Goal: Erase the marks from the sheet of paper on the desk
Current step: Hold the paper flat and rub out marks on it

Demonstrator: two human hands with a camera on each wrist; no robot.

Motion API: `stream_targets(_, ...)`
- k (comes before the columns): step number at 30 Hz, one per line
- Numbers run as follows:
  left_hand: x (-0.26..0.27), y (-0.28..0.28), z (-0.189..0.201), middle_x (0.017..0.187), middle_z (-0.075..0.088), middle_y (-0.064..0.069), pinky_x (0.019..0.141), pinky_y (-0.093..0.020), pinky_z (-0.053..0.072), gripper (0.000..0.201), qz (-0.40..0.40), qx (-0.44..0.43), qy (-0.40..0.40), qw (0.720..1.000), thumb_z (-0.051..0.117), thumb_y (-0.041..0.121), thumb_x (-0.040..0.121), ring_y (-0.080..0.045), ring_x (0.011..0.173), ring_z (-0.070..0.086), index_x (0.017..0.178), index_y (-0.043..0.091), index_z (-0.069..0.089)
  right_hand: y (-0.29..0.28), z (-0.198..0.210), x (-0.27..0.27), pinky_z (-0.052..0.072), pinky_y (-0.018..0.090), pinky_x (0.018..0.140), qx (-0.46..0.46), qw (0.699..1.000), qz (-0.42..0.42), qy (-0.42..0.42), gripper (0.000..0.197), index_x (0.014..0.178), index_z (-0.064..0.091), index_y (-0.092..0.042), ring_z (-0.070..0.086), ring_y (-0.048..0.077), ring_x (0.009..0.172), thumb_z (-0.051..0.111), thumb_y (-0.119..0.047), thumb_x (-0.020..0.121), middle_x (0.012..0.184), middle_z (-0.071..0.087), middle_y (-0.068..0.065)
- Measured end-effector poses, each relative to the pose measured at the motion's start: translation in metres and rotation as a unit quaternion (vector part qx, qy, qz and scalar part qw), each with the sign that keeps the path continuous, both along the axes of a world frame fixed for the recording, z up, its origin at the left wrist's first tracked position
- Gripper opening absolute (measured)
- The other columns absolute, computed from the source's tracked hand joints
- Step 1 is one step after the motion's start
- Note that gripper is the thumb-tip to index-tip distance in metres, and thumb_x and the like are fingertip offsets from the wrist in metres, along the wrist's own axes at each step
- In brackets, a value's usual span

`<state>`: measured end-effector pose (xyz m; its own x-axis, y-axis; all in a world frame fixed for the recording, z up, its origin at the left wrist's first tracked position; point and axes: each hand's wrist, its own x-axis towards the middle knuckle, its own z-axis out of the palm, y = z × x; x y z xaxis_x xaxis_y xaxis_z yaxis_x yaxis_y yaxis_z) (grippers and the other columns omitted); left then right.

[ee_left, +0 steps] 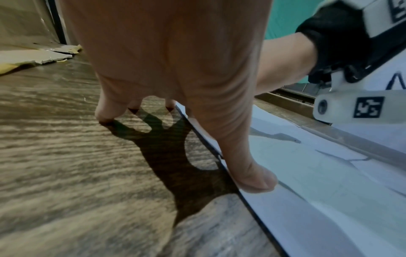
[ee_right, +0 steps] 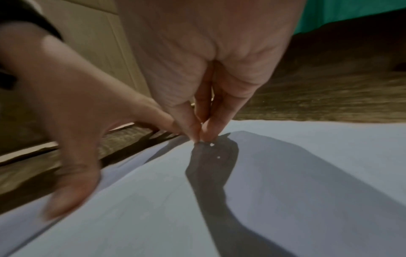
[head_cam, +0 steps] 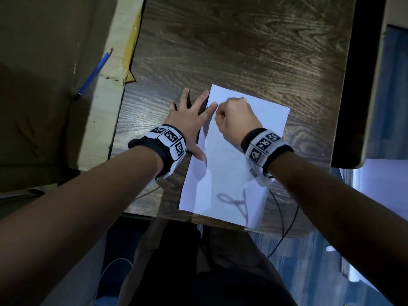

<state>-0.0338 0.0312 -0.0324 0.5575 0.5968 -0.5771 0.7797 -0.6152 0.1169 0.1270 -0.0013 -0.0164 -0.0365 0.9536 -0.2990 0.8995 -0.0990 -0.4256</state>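
Head view: left hand (head_cam: 187, 122) spread flat, pinning sheet (head_cam: 229, 164) mid-frame; right hand (head_cam: 237, 119) fingers (ee_right: 186, 121) pinched together, any held object unseen.

Open wooden desk (head_cam: 242, 40) beyond the sheet of paper (head_cam: 231, 173), and to its right. Blocked at left by a cardboard box (head_cam: 44, 85) carrying a blue pen (head_cam: 93, 72); hemmed at right by a dark board (head_cam: 362, 85).

Blue pen (head_cam: 93, 72) lies diagonally on brown cardboard (head_cam: 44, 62) off to the left, tip toward the near end. Yellow tape strip (head_cam: 132, 47) runs along the cardboard's edge, just beside the wood. Thin black cable (head_cam: 284, 226) loops off the near edge, down toward blue-grey floor (head_cam: 309, 272).
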Motion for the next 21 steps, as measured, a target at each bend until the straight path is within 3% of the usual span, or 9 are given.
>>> stream_targets(2, 0.000, 0.000, -0.001, 0.163, -0.015, 0.004, 0.109, -0.070, 0.026, 0.150, 0.003, -0.002, -0.002, 1.000, 0.080, 0.079, 0.046, -0.050, 0.147, -0.007, 0.157, 0.032, -0.010, -0.016, -0.002, -0.005, 0.046, 0.033, 0.066, 0.007, 1.000, 0.010, 0.007, 0.021, 0.086, 0.068, -0.006, 0.059, 0.031, 0.076, 0.049, -0.012, 0.093, 0.087, 0.060, 0.012)
stream_targets(6, -0.001, 0.000, 0.000, 0.163, -0.013, 0.003, 0.108, -0.070, 0.026, 0.152, 0.005, 0.002, -0.005, 1.000, 0.081, 0.078, 0.043, -0.050, 0.147, -0.006, 0.157, 0.032, -0.007, -0.043, 0.009, -0.012, 0.048, 0.038, 0.067, -0.057, 0.991, 0.120, 0.000, 0.023, 0.085, 0.067, -0.002, 0.060, 0.033, 0.076, 0.048, -0.012, 0.093, 0.086, 0.061, 0.014)
stream_targets(12, -0.001, 0.000, 0.001, 0.164, -0.015, 0.004, 0.110, -0.070, 0.023, 0.150, 0.005, -0.005, -0.003, 1.000, 0.081, 0.077, 0.047, -0.049, 0.147, -0.009, 0.157, 0.033, -0.010, -0.004, 0.002, -0.007, 0.050, 0.035, 0.067, 0.004, 1.000, -0.011, 0.000, 0.021, 0.091, 0.069, -0.007, 0.058, 0.028, 0.078, 0.049, -0.013, 0.094, 0.090, 0.060, 0.011)
stream_targets(17, -0.002, 0.000, 0.000, 0.163, -0.014, 0.005, 0.109, -0.070, 0.026, 0.150, 0.007, 0.001, -0.010, 1.000, 0.081, 0.078, 0.044, -0.049, 0.147, -0.007, 0.157, 0.034, -0.006, -0.041, 0.009, -0.012, 0.046, 0.035, 0.064, -0.060, 0.992, 0.106, 0.020, 0.021, 0.078, 0.064, -0.005, 0.059, 0.032, 0.074, 0.049, -0.012, 0.091, 0.081, 0.058, 0.010)
stream_targets(19, -0.001, 0.000, -0.001, 0.163, -0.014, 0.005, 0.109, -0.069, 0.027, 0.149, 0.005, 0.001, -0.010, 1.000, 0.081, 0.077, 0.045, -0.049, 0.147, -0.007, 0.157, 0.034, -0.007, -0.018, 0.009, -0.004, 0.047, 0.035, 0.065, -0.048, 0.994, 0.092, 0.020, 0.021, 0.071, 0.057, -0.014, 0.059, 0.031, 0.072, 0.049, -0.013, 0.091, 0.078, 0.056, 0.007)
stream_targets(21, -0.001, -0.001, 0.000, 0.164, -0.013, 0.004, 0.110, -0.068, 0.026, 0.149, 0.002, 0.000, -0.002, 1.000, 0.080, 0.078, 0.047, -0.049, 0.147, -0.007, 0.157, 0.034, -0.010, 0.004, 0.004, 0.004, 0.050, 0.034, 0.066, -0.020, 0.999, 0.032, 0.006, 0.021, 0.074, 0.060, -0.014, 0.059, 0.029, 0.073, 0.048, -0.015, 0.092, 0.083, 0.059, 0.008)
